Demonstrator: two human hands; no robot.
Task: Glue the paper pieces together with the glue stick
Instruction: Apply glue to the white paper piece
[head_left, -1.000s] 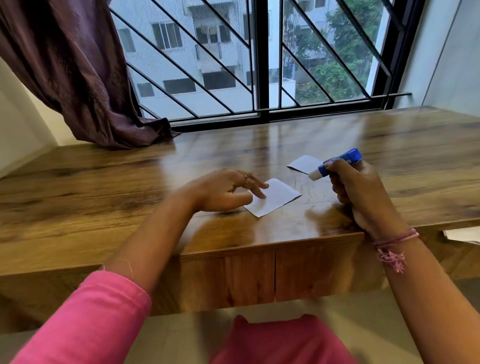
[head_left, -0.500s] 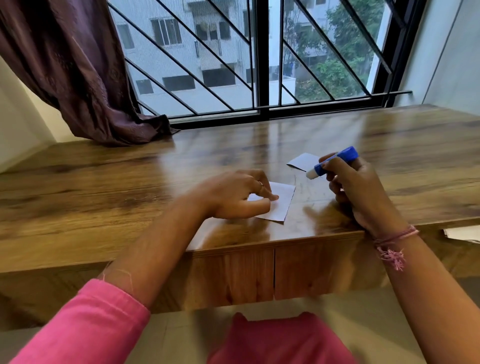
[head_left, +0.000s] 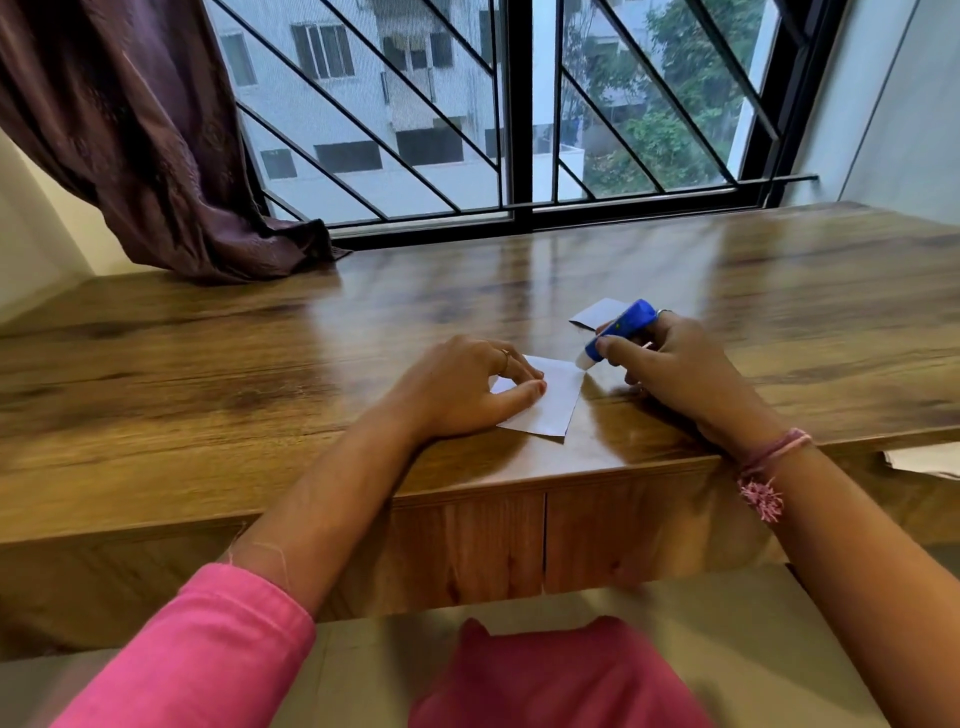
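Note:
A white paper piece (head_left: 553, 402) lies flat near the front edge of the wooden table (head_left: 260, 364). My left hand (head_left: 462, 389) rests on its left part, fingertips and thumb pressing it down. My right hand (head_left: 670, 374) grips a blue glue stick (head_left: 621, 332), tilted with its white tip down at the paper's far right corner. A second, smaller white paper piece (head_left: 597, 313) lies just behind the glue stick, partly hidden by it.
A dark curtain (head_left: 156, 156) hangs onto the table at the back left. A barred window (head_left: 519, 130) runs along the back. Another sheet of paper (head_left: 924, 460) pokes out below the table edge at the far right.
My left hand pulled the paper closer and turned it, then settled on it. My right hand brought the glue stick down and left until its tip reached the paper's corner.

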